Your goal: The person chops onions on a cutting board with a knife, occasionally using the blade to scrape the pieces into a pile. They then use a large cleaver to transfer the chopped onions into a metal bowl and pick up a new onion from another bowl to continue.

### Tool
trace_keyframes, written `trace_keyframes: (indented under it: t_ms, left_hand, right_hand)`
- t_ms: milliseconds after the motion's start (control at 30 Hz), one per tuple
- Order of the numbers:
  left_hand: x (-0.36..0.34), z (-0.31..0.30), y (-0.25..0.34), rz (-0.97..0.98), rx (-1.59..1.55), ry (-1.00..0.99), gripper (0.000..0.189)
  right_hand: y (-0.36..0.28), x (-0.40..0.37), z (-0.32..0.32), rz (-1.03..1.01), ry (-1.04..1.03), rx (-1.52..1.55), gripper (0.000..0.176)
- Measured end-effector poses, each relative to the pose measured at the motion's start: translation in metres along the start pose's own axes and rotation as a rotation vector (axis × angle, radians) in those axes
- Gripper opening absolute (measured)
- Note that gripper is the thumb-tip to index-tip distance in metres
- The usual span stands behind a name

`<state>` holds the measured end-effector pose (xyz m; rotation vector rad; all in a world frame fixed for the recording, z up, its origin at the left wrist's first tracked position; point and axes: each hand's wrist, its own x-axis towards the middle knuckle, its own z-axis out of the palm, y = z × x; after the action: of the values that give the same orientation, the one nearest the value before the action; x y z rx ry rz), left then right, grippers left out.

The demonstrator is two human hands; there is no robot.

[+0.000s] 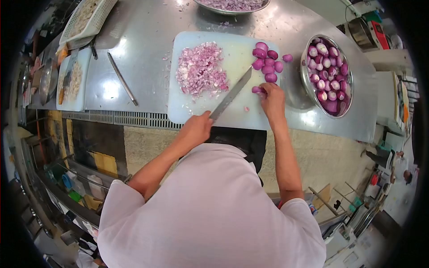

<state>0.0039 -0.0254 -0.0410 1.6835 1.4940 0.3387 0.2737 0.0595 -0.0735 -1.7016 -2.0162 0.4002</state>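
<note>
My left hand (pixel 196 128) is closed around the handle of a kitchen knife (pixel 232 94). The blade slants up and right over the white cutting board (pixel 243 114), its tip close to a group of peeled red onions (pixel 268 66). With the fingers of my right hand (pixel 272 99) I pinch one small red onion (pixel 258 90) on the board, just below that group. A pile of chopped red onion (pixel 201 69) covers the board's left part. One onion (pixel 287 58) rests just off the board's right edge.
A steel bowl (pixel 305 73) of peeled red onions stands to the right. Another bowl (pixel 232 11) of chopped onion is at the back. Leftward lie a metal rod (pixel 121 78), a second board (pixel 80 96) with a knife, and a white basket (pixel 100 20). A slotted grate (pixel 120 118) runs along the front edge.
</note>
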Motion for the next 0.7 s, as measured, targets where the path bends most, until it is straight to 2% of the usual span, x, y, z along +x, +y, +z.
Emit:
trace_keyframes:
  t_ms: [100,200,267,333,467,567,700]
  left_hand:
    - [0.003,-0.024,-0.019,-0.034,-0.002,0.053,0.023]
    - [0.012,-0.049,-0.006,-0.037,0.042,0.137,0.022]
    - [0.015,-0.051,0.004,-0.002,0.091,0.196,0.021]
    - [0.015,-0.047,0.011,0.002,0.099,0.264,0.025]
    - [0.032,-0.03,0.002,0.018,0.133,0.119,0.02]
    - [0.015,-0.033,0.016,0.062,0.126,0.15,0.017]
    - [0.016,-0.029,0.003,0.041,0.204,0.094,0.013]
  right_hand:
    - [-0.012,0.002,0.014,0.063,-0.021,0.102,0.017]
    - [-0.04,0.014,0.035,-0.022,0.024,0.165,0.017]
    - [-0.054,0.021,0.045,-0.077,0.041,0.26,0.014]
    - [-0.063,0.026,0.05,-0.111,0.04,0.223,0.013]
    - [-0.071,0.031,0.052,-0.177,0.007,0.103,0.012]
    - [-0.072,0.032,0.051,-0.171,0.002,0.058,0.013]
    - [-0.072,0.029,0.057,-0.154,-0.006,0.057,0.016]
